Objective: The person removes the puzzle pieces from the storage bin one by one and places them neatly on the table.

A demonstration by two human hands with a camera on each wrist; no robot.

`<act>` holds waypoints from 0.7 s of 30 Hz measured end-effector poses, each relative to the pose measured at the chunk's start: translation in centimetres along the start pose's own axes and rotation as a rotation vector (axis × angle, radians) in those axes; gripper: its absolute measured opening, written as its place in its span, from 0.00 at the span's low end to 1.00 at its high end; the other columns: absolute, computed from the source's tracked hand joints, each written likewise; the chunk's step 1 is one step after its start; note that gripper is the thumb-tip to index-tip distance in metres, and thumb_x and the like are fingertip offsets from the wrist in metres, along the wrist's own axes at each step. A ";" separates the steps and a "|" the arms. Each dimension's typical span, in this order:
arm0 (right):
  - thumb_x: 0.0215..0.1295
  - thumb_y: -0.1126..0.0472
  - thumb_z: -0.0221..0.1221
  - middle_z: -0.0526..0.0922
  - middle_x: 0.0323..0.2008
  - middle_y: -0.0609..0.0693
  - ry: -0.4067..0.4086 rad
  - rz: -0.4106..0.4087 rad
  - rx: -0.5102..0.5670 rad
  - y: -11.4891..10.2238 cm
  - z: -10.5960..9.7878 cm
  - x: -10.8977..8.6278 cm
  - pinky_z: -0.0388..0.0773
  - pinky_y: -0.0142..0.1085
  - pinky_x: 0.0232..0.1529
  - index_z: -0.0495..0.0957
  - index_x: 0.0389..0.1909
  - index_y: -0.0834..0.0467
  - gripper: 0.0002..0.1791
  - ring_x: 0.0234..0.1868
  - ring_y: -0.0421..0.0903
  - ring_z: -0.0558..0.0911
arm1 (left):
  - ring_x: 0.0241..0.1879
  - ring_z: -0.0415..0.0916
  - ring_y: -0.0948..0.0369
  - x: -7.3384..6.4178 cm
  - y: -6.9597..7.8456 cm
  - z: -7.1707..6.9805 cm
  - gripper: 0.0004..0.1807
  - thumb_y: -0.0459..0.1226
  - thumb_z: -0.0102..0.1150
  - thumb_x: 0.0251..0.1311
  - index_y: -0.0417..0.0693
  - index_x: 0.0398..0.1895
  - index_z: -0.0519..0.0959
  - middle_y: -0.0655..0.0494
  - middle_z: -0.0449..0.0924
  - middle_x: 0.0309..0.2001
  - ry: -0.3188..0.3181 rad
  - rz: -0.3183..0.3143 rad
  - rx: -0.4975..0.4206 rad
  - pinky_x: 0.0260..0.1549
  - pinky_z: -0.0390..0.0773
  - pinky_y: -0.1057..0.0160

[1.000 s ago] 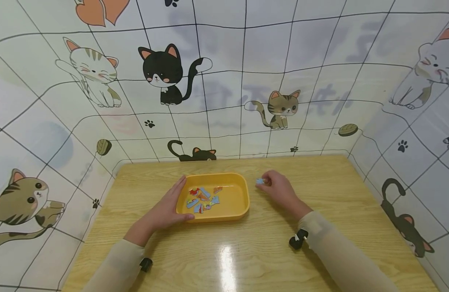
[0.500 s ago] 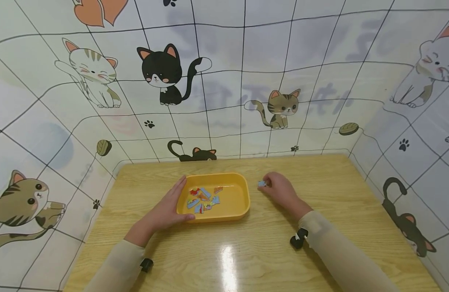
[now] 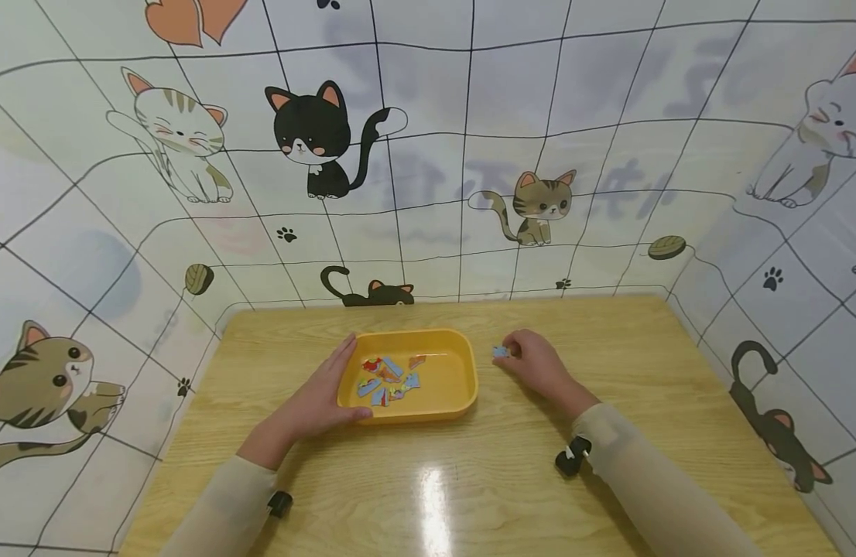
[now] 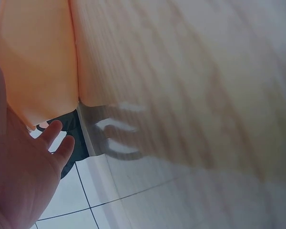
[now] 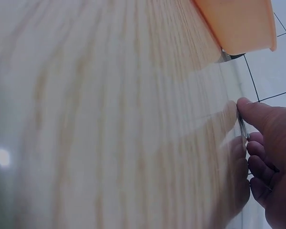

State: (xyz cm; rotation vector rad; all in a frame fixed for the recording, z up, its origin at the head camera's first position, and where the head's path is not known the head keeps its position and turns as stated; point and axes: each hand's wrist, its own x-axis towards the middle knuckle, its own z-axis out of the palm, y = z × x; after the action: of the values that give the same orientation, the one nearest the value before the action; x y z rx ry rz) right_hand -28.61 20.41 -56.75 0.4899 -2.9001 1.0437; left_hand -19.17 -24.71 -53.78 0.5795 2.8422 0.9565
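Piece [image 3: 499, 352] (light blue) in right hand [image 3: 542, 368], left hand [image 3: 320, 396] against tray [image 3: 443, 387].

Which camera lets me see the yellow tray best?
The head view: it shows the yellow tray nearly whole, little pieces inside. The left wrist view shows only its outside, close up; the right wrist view, just one outside end.

Head view: looks forward and down from above, standing farthest off; covers the tabletop [image 3: 372, 480], the tray [image 3: 445, 391], the left grip [image 3: 321, 398], the right grip [image 3: 537, 367] and the back wall [image 3: 431, 182]. Left wrist view: low, turned sideways, facing forward, close to the tray's outer side. Right wrist view: likewise low and sideways, the tray farther off. Both wrist views share tray and tabletop.
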 end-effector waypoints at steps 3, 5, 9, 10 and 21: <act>0.71 0.53 0.75 0.84 0.44 0.55 0.001 0.003 0.004 0.0 -0.1 -0.1 0.82 0.54 0.54 0.85 0.54 0.65 0.22 0.45 0.53 0.81 | 0.88 0.44 0.41 0.0 0.1 0.0 0.75 0.61 0.83 0.56 0.51 0.93 0.40 0.57 0.34 0.92 -0.003 -0.001 0.000 0.81 0.54 0.32; 0.71 0.53 0.75 0.84 0.44 0.55 0.000 0.014 0.008 -0.1 -0.1 -0.2 0.82 0.54 0.55 0.85 0.56 0.66 0.23 0.46 0.53 0.81 | 0.88 0.44 0.41 0.0 0.1 0.0 0.75 0.61 0.83 0.56 0.51 0.93 0.40 0.56 0.34 0.92 -0.004 -0.001 0.002 0.81 0.54 0.32; 0.71 0.52 0.75 0.83 0.45 0.55 -0.003 0.044 0.023 -0.4 -0.4 -0.4 0.82 0.54 0.55 0.84 0.60 0.66 0.27 0.46 0.54 0.80 | 0.88 0.43 0.42 0.0 0.1 -0.1 0.74 0.60 0.83 0.56 0.50 0.93 0.40 0.57 0.35 0.92 -0.006 0.002 0.003 0.81 0.54 0.33; 0.71 0.51 0.75 0.83 0.45 0.55 -0.002 0.052 0.028 -0.5 -0.4 -0.4 0.82 0.53 0.54 0.83 0.61 0.67 0.28 0.46 0.54 0.80 | 0.88 0.43 0.43 0.1 0.1 -0.2 0.74 0.60 0.83 0.56 0.50 0.93 0.40 0.57 0.35 0.92 -0.006 0.002 0.003 0.82 0.54 0.34; 0.73 0.54 0.75 0.82 0.42 0.53 0.095 0.002 0.142 -1.8 -0.9 -1.0 0.82 0.48 0.48 0.84 0.59 0.67 0.24 0.44 0.52 0.81 | 0.88 0.44 0.41 0.1 0.0 -0.2 0.75 0.62 0.83 0.56 0.47 0.93 0.42 0.52 0.37 0.92 -0.003 0.019 0.005 0.81 0.54 0.33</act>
State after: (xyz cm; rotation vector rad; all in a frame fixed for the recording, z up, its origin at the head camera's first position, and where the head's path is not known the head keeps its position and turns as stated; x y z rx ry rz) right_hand -27.16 19.92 -55.04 0.4288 -2.7577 1.2434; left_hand -19.36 -24.77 -53.67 0.6089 2.8422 0.9506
